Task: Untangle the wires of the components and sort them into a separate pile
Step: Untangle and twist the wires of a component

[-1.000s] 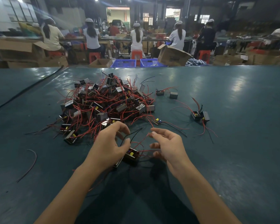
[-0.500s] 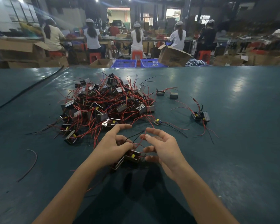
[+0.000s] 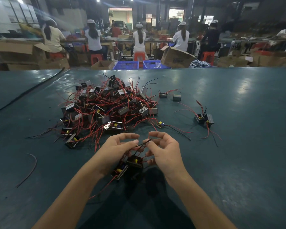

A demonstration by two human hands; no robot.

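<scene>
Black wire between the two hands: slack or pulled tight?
Tight: the black wire runs straight from the components in the left hand up to the pinching right hand.

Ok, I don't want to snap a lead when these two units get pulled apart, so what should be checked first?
1. Grip: left hand holds the two components, right hand pinches the black wire: ok.
2. Components separated: not ok, they hang touching.
3. Where their leads cross: cannot tell, fingers hide it.
4. Free of the tangled pile: cannot tell, its red leads reach close.
5. Sorted pile in view on the table, to the right: ok.
</scene>
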